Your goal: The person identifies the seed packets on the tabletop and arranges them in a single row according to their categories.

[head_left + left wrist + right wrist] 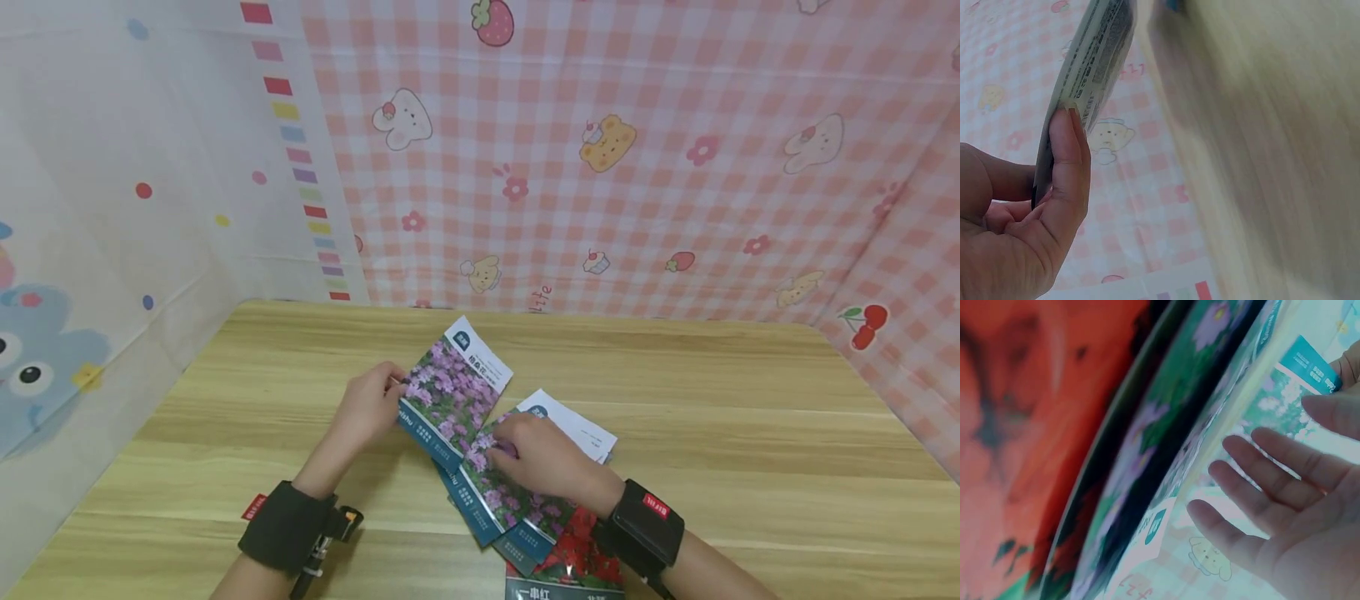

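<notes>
My left hand [366, 408] pinches the lower left edge of a flower seed packet [456, 385] with purple blooms and a white top. In the left wrist view the thumb and fingers lie on either side of this packet [1092, 69], its printed back showing. My right hand [543, 458] is over a loose fan of purple-flower packets [487, 504]. The right wrist view shows its fingers [1266, 481] spread and slightly bent, apart from the packet edges. A red-flower packet [570, 567] lies under the fan's near end, partly hidden by the right wrist.
The packets lie on a light wooden table [225, 417]. A pink checked cloth [637, 208] hangs along its back edge, and a white patterned cloth [180, 250] is at the left. Black bands [288, 525] with devices are strapped on both wrists.
</notes>
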Demonstrator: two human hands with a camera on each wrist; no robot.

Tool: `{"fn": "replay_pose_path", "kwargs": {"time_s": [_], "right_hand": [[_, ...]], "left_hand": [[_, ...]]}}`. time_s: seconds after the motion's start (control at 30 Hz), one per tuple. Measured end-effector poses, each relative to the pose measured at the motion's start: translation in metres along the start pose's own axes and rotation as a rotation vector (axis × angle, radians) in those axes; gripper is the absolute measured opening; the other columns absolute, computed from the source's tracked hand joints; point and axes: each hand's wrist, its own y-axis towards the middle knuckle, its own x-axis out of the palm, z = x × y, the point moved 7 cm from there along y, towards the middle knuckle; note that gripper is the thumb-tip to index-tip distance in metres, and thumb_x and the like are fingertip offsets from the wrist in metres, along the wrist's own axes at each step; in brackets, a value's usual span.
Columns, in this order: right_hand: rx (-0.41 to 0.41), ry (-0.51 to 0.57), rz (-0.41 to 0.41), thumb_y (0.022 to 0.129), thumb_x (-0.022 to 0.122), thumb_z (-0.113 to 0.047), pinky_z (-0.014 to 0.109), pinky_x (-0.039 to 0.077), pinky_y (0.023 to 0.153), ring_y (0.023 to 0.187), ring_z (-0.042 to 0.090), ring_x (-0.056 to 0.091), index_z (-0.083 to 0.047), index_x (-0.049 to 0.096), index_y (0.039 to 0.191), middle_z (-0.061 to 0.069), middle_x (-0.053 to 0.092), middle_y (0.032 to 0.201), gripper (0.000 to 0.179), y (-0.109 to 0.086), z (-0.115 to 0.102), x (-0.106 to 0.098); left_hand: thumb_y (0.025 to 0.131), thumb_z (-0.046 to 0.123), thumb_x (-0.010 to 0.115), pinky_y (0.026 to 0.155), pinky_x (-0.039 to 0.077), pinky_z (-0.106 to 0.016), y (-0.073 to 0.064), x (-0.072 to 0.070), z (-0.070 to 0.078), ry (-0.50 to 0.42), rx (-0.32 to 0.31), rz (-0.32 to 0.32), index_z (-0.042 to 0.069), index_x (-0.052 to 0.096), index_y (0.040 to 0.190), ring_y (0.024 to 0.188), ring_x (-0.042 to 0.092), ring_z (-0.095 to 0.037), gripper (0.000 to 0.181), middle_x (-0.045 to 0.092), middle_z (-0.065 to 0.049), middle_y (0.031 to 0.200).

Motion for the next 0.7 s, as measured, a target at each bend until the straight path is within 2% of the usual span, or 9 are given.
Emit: {"fn": "replay_pose_path", "kwargs": {"time_s": [0.07,0.13,0.23,0.33,0.47,0.57,0.7], "right_hand": [[0.043,0.037,0.005,0.086,0.056,-0.015,0.024,0.033,0.049,0.053,0.008,0.035,-0.014,0.043,0.057,-0.007,0.036,0.056,0.032,0.001,0.003,0.000],[0.090,0.094,0.013,0.087,0.055,-0.013,0.026,0.039,0.053,0.057,0.008,0.042,-0.011,0.054,0.063,-0.005,0.046,0.061,0.024,0.002,0.005,0.000],[0.156,0.186,0.019,0.089,0.053,-0.013,0.034,0.049,0.063,0.070,0.013,0.054,-0.005,0.066,0.082,0.004,0.062,0.078,0.016,0.002,0.008,0.000],[0.180,0.279,0.037,0.090,0.051,-0.017,0.041,0.052,0.070,0.082,0.018,0.059,-0.002,0.067,0.094,0.011,0.066,0.091,0.022,0.001,0.007,-0.001],[0.180,0.355,0.069,0.092,0.050,-0.027,0.044,0.053,0.072,0.086,0.023,0.061,-0.002,0.066,0.098,0.013,0.067,0.094,0.031,0.002,0.005,-0.004],[0.238,0.428,0.086,0.091,0.052,-0.029,0.042,0.053,0.069,0.083,0.023,0.060,-0.002,0.064,0.098,0.012,0.067,0.091,0.030,0.003,0.008,-0.003],[0.376,0.590,0.100,0.088,0.057,-0.023,0.038,0.053,0.065,0.075,0.021,0.061,-0.003,0.059,0.097,0.009,0.066,0.082,0.022,0.002,0.015,0.000]], "left_hand": [[0.089,0.002,0.046,0.056,0.049,-0.035,-0.003,-0.003,0.000,-0.024,-0.008,0.008,-0.005,0.055,0.104,0.068,0.054,-0.022,0.019,0.062,-0.019,0.088],[0.090,0.002,0.045,0.056,0.050,-0.034,-0.006,-0.006,0.001,-0.052,-0.018,0.013,-0.005,0.054,0.106,0.070,0.055,-0.022,0.020,0.062,-0.020,0.091],[0.090,0.002,0.045,0.058,0.050,-0.035,-0.009,-0.010,0.002,-0.099,-0.035,0.017,-0.005,0.053,0.108,0.072,0.056,-0.022,0.020,0.062,-0.019,0.092],[0.090,0.001,0.045,0.061,0.051,-0.036,-0.014,-0.013,0.003,-0.141,-0.039,0.023,-0.005,0.052,0.108,0.075,0.057,-0.023,0.020,0.062,-0.018,0.091],[0.089,-0.001,0.046,0.061,0.053,-0.037,-0.019,-0.014,0.005,-0.212,-0.055,-0.005,-0.006,0.050,0.109,0.073,0.058,-0.022,0.021,0.062,-0.018,0.091],[0.089,-0.002,0.046,0.061,0.054,-0.037,-0.022,-0.012,0.005,-0.270,-0.077,-0.040,-0.006,0.048,0.111,0.069,0.058,-0.019,0.022,0.061,-0.019,0.090],[0.088,-0.002,0.048,0.061,0.055,-0.039,-0.025,-0.010,0.004,-0.299,-0.090,-0.072,-0.005,0.047,0.112,0.066,0.059,-0.017,0.024,0.063,-0.018,0.089]]}}
